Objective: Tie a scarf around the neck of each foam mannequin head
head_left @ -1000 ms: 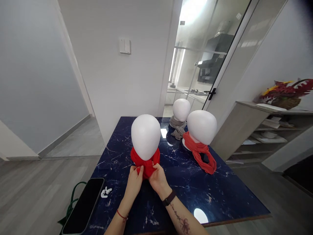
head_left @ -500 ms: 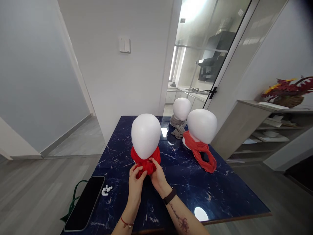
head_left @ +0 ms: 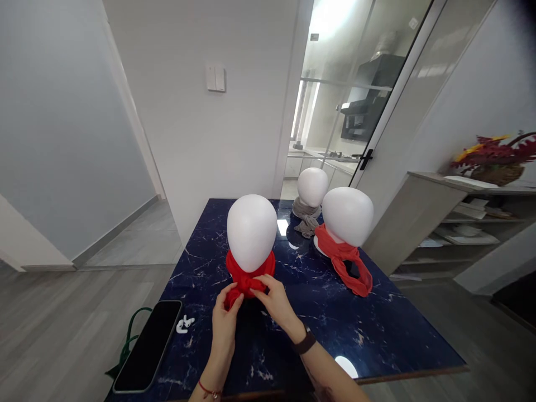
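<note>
A white mannequin head (head_left: 252, 231) stands on the dark blue marbled table (head_left: 209, 357) in front of me. Round its neck is a bright red scarf (head_left: 239, 273), gathered into a knot-like bunch at the front. My left hand (head_left: 226, 310) pinches the scarf's left part between thumb and fingers. Opposite it, my right hand (head_left: 274, 298) grips the right part of the bunch. Some of the fabric is hidden behind my fingers.
To the right, a second mannequin head (head_left: 348, 215) wears a coral scarf (head_left: 349, 271); behind it, a smaller head (head_left: 313, 187) has a grey scarf (head_left: 307, 218). A phone (head_left: 148, 346) and white earbuds (head_left: 185, 324) lie at left. A shelf unit (head_left: 435, 190) stands beyond the table.
My hands have moved apart, the left going left and down, the right wrist swinging right. The red fabric between them is pulled out sideways at the front.
</note>
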`<state>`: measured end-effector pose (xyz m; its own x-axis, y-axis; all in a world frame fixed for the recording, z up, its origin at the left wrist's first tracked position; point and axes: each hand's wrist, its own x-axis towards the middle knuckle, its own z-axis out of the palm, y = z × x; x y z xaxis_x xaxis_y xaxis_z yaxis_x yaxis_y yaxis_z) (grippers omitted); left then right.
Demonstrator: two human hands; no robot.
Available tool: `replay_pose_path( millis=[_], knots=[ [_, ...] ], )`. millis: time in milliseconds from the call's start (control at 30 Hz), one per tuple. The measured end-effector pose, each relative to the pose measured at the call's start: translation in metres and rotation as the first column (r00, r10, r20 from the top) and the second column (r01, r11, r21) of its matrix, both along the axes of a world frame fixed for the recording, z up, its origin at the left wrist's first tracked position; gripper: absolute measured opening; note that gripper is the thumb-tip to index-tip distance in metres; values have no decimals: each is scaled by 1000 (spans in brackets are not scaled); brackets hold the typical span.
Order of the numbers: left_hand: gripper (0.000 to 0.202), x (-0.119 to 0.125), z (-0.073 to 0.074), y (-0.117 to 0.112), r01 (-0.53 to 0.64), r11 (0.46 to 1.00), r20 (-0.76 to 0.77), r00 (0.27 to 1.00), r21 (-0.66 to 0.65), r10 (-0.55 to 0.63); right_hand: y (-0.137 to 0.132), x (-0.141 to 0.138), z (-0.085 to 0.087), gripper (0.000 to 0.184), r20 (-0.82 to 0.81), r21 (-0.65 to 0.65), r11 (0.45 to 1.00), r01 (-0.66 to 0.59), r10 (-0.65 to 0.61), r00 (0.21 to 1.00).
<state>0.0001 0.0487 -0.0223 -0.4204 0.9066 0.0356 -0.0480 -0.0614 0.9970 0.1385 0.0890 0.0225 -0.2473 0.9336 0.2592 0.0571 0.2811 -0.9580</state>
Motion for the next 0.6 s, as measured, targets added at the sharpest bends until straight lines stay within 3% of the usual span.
replay_pose_path(
  millis=[100, 200, 267, 400, 467, 500, 600],
  knots=[
    [14, -25, 3, 2, -19, 1000, -328, 944, 18, 24, 23, 2, 1, 15, -128, -136, 990, 40, -58, 990],
    [14, -43, 8, 5, 24, 999, -627, 779, 22, -5, 38, 5, -3, 13, -216, -218, 968, 125, -173, 961],
    [21, -50, 9, 7, 19, 999, -744, 667, -31, -36, 45, 8, -6, 14, -279, -244, 955, 171, -238, 930],
    [26, -59, 6, 10, -105, 978, -868, 485, -179, -107, 54, 17, -5, 21, -446, -317, 915, 251, -377, 811],
    [27, -59, 6, 10, -134, 963, -866, 479, -232, -142, 52, 20, -2, 23, -477, -301, 894, 333, -443, 759],
    [25, -57, 7, 10, -113, 959, -842, 513, -259, -167, 47, 20, 0, 23, -469, -269, 882, 387, -471, 747],
    [13, -39, 15, 8, 146, 919, -573, 743, -367, -347, 17, 13, 5, 19, -357, -43, 864, 502, -482, 800]
  ],
)
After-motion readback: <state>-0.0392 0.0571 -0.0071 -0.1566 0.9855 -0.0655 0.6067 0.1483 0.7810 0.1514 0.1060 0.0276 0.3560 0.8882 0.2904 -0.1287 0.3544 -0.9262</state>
